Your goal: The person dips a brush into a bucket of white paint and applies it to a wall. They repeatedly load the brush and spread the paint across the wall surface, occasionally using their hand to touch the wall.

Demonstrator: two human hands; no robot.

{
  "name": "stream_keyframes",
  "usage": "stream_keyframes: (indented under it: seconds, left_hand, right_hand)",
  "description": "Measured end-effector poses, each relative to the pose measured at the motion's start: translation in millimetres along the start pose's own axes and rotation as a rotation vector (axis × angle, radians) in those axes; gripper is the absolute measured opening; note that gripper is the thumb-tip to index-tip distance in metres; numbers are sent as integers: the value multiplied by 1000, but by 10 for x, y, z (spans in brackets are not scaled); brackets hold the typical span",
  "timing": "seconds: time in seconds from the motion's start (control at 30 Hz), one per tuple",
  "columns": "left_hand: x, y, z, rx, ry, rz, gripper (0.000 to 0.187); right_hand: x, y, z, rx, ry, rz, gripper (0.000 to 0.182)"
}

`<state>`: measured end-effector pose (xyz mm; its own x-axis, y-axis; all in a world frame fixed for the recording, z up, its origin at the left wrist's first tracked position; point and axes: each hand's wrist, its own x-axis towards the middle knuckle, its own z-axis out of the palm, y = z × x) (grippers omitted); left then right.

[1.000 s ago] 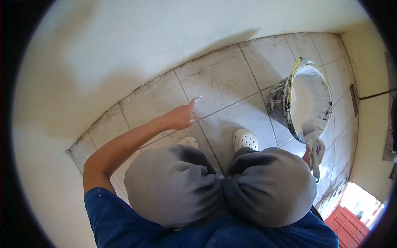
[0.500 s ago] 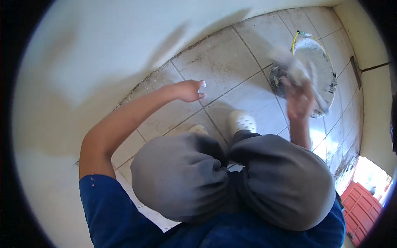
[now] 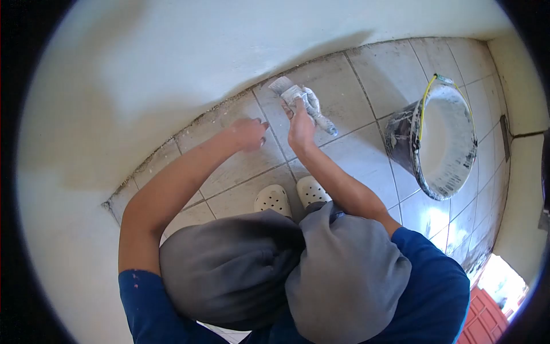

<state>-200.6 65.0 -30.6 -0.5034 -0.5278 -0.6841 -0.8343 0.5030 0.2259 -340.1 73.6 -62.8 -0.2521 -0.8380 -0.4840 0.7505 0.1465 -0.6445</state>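
Observation:
My right hand [image 3: 302,131] is closed round a paintbrush [image 3: 293,93] smeared with white paint. Its bristles point up and left towards the foot of the wall, and the handle end sticks out below my fingers on the right. A whitish, crumpled-looking piece [image 3: 311,100] lies against the brush; I cannot make out what it is. Just to the left is my left hand [image 3: 250,135], held above the floor tiles with its fingers bent but apart and nothing in them. Further right stands a dark bucket [image 3: 404,135] with a yellow handle, holding white paint [image 3: 438,135].
A pale wall [image 3: 172,51] curves along the top and left, meeting the tiled floor [image 3: 252,186] at a dirty edge. My light clogs [image 3: 272,199] are planted below my hands. A red panelled door or gate [image 3: 484,318] shows at the lower right.
My right hand has moved left with the paintbrush, from beside the bucket to near my left hand. My left hand has shifted slightly left and down. The view has shifted too.

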Motion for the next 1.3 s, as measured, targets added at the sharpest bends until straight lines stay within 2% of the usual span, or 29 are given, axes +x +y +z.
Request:
stream_keyframes:
  seconds: [0.27, 0.37, 0.5, 0.63, 0.73, 0.87, 0.97, 1.1, 1.23, 1.27, 1.3]
  left_hand:
    - [-229, -117, 151, -168, -58, -104, 44]
    - [-194, -99, 161, -192, -18, -63, 44]
    - [-169, -39, 242, -283, 27, -29, 42]
    - [-186, 28, 258, -345, 10, -14, 40]
    - [-208, 67, 253, -374, 16, -32, 37]
    - [-165, -79, 473, -411, 127, 51, 35]
    - [-213, -108, 438, -402, 84, 11, 37]
    - [-281, -89, 459, -358, -39, -111, 39]
    - [-360, -123, 628, -302, -66, -47, 39]
    - [-394, -117, 650, -307, -84, -24, 38]
    - [-422, -97, 638, -282, -149, -22, 37]
  right_hand:
    - [122, 443, 131, -90, 35, -76, 38]
    - [279, 600, 233, -243, -40, -193, 38]
    - [-99, 188, 386, -66, -127, -172, 39]
    - [39, 436, 220, -122, 97, -32, 38]
    - [214, 480, 353, -197, -39, -180, 38]
    - [-136, 322, 476, 1, -152, -118, 37]
    - [-342, 437, 451, -19, -8, 9, 37]
    - [-53, 767, 443, -363, -16, -42, 36]
    - [-296, 420, 589, -77, -229, -113, 34]
    - [-388, 402, 561, 24, -178, -36, 35]
    - [-373, 454, 553, -12, -92, 11, 34]
